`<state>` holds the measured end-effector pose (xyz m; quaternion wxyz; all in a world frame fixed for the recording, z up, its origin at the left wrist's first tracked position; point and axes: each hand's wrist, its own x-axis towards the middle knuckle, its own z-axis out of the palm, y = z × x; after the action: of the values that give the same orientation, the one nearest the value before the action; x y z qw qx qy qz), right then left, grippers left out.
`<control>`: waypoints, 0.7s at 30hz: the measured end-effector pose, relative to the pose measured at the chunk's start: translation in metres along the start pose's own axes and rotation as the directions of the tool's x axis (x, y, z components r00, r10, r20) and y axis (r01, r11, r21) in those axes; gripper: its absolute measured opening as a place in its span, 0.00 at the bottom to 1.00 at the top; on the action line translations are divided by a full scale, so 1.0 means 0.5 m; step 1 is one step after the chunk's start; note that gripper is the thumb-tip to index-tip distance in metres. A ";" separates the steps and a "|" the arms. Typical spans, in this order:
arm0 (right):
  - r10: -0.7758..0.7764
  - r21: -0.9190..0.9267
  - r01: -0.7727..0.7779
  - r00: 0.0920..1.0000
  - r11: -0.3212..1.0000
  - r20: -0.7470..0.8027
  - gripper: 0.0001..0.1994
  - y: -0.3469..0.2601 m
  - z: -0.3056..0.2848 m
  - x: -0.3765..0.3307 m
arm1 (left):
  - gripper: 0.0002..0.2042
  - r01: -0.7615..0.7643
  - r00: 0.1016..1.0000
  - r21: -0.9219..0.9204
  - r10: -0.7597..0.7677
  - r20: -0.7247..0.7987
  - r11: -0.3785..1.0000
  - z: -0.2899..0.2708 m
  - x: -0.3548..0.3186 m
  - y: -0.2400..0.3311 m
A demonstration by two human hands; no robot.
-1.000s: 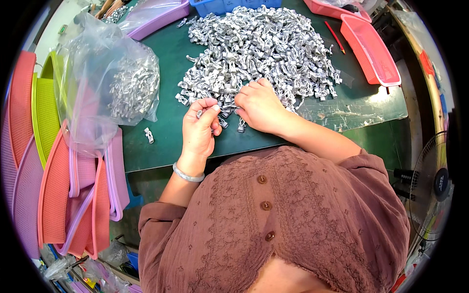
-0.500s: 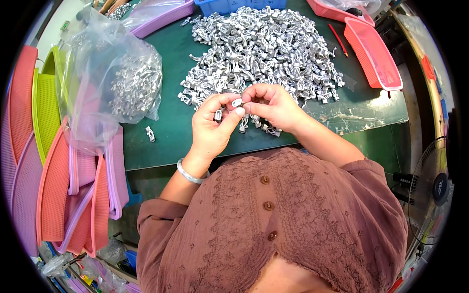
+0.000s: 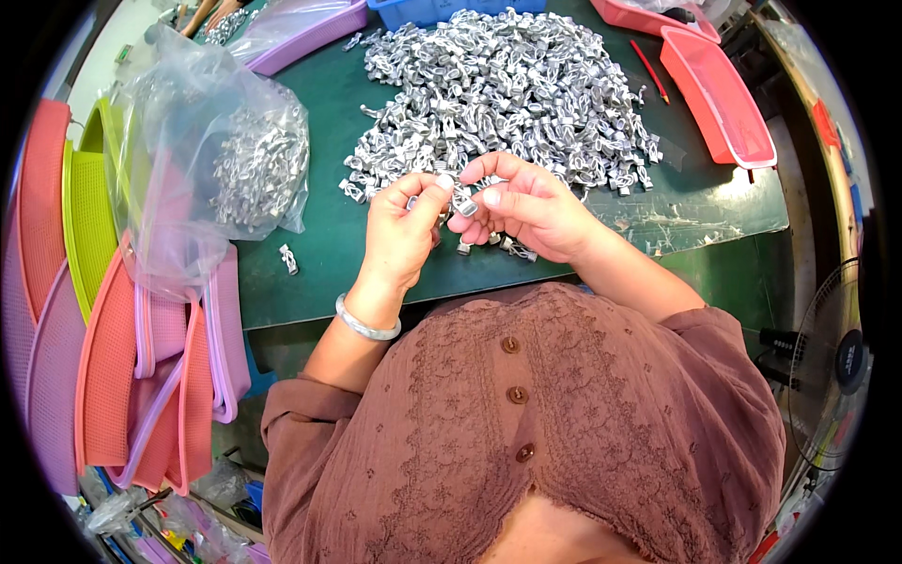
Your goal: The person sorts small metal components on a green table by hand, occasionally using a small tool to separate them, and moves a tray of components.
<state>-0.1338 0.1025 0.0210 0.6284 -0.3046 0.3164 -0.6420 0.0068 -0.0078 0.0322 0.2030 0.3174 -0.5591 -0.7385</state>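
At the near edge of a heap of small silver looped metal parts (image 3: pixel 498 94), both my hands are raised close together. My left hand (image 3: pixel 406 221) is closed, thumb pressed to the curled index finger, and pinches a silver metal part (image 3: pixel 465 204). Another bit of metal shows at the curled fingers of this hand. My right hand (image 3: pixel 531 209) is beside that part, its thumb and index finger apart and the other fingers reaching under it. Some parts lie below the hands, partly hidden. A single loose part (image 3: pixel 288 258) lies on the table to the left.
The green table (image 3: pixel 324 287) also bears a clear bag (image 3: pixel 258 169) of similar parts, a red pencil (image 3: pixel 649 70) and a red basket (image 3: pixel 719 103). Blue (image 3: pixel 451 11) and purple (image 3: pixel 315 38) bins stand at the back. Stacked baskets (image 3: pixel 103 376) crowd the left; a fan (image 3: pixel 848 362) stands right.
The right thumb and index finger have spread apart from their pinch. My left thumb has moved up and left, and the metal part between the hands has turned and sits slightly lower.
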 end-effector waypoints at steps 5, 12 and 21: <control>-0.007 0.026 0.007 1.000 1.000 -0.006 0.14 -0.003 0.003 -0.004 | 0.08 0.102 0.993 -0.098 -0.096 0.069 0.990 0.002 0.006 -0.006; -0.010 0.031 0.010 1.000 0.999 -0.007 0.14 -0.003 0.003 -0.005 | 0.08 0.097 0.994 -0.130 -0.090 0.058 0.987 0.003 0.006 -0.012; 0.026 0.080 -0.024 0.999 0.997 -0.026 0.14 -0.009 0.009 -0.006 | 0.08 0.160 0.986 -0.199 -0.149 0.071 0.967 -0.001 0.010 -0.015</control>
<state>-0.1328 0.1054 0.0271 0.6436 -0.2669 0.3028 -0.6503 0.0039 -0.0091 0.0237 0.1608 0.3170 -0.4596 -0.8139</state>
